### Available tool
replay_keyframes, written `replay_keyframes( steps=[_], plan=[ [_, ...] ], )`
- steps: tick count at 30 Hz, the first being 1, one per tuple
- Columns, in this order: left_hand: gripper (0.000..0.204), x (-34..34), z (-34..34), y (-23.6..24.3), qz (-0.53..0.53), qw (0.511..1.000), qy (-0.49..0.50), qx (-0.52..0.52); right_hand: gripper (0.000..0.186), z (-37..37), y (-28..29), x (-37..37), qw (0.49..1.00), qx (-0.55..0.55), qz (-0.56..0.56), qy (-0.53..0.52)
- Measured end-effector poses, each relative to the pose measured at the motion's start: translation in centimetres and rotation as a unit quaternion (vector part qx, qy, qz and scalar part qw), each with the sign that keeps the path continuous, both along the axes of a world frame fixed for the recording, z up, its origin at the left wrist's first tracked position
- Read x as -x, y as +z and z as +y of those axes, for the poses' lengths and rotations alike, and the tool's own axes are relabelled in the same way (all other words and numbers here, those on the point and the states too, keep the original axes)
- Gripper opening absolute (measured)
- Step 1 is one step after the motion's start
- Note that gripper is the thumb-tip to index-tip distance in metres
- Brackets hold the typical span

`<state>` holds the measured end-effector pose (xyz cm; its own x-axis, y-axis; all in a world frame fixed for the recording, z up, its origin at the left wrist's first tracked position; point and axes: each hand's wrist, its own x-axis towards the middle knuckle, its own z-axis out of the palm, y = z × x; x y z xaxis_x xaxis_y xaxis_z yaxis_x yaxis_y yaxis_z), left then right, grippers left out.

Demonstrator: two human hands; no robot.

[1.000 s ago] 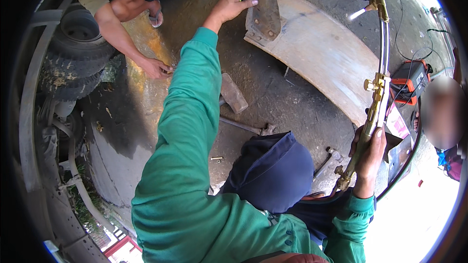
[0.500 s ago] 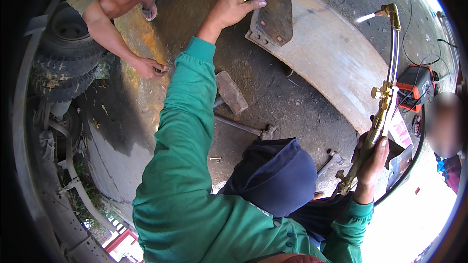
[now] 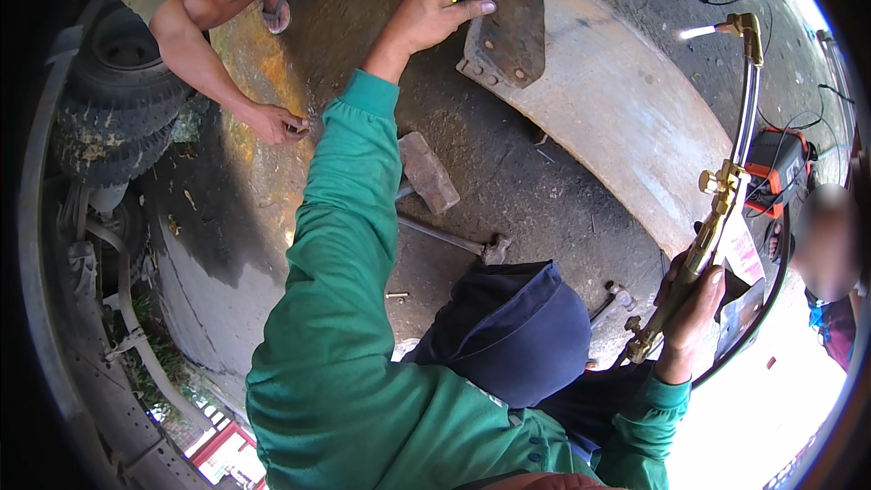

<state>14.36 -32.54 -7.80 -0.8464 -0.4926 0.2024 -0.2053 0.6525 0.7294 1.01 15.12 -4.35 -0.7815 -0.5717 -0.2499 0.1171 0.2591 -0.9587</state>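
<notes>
My left hand (image 3: pixel 434 16) is closed on the left edge of a dark, rusty steel plate (image 3: pixel 517 32) with several holes. Something small, black and yellow shows by its fingers, too hidden to name. The plate rests on the far left end of a long, curved sheet of greyish rusty steel (image 3: pixel 617 109) on the ground. My right hand (image 3: pixel 689 304) grips the handle of a brass cutting torch (image 3: pixel 726 186), held upright to the right of the sheet. A short bright flame (image 3: pixel 697 33) points left from its nozzle, apart from the plate.
Hammers (image 3: pixel 494 249) (image 3: pixel 621 298) and a heavy rusty block-shaped head (image 3: pixel 428 172) lie on the ground. A co-worker's hand (image 3: pixel 277 123) hangs at the left, near big tyres (image 3: pixel 122 109). An orange-black machine (image 3: pixel 778 168) with cables and another person are at the right.
My right hand has shifted slightly, carrying the lit torch a little to the right and its head slightly down. My left hand stays on the plate.
</notes>
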Motion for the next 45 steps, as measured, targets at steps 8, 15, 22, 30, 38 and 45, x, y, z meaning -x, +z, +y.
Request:
replay_keyframes(
  steps=[8,15,22,30,38,45],
  plan=[
    [0.038,-0.2,0.2,-0.7,0.024,0.999,-0.024,-0.008,0.087,-0.6,0.1,-0.1,1.0,0.0,0.017,0.001],
    [0.038,-0.1,-0.1,-0.7,0.005,1.0,-0.009,-0.003,0.075,-0.8,0.0,-0.3,1.0,-0.007,0.021,0.008],
    [0.037,0.2,0.0,-0.5,-0.026,0.999,0.008,-0.021,0.086,-0.7,0.0,-0.3,1.0,-0.002,0.005,0.004],
    [0.036,0.3,-0.1,-1.1,0.008,1.0,-0.001,0.01,0.086,-0.9,0.1,-0.4,1.0,-0.009,0.002,0.003],
    [0.035,0.2,-0.3,-1.9,0.062,0.998,-0.008,0.008,0.082,-0.7,-0.1,-0.3,1.0,0.0,0.002,0.014],
    [0.036,0.2,-0.1,-1.5,0.029,0.999,0.003,0.017,0.082,-0.3,-0.4,0.0,1.0,0.004,-0.008,0.021]
  ],
)
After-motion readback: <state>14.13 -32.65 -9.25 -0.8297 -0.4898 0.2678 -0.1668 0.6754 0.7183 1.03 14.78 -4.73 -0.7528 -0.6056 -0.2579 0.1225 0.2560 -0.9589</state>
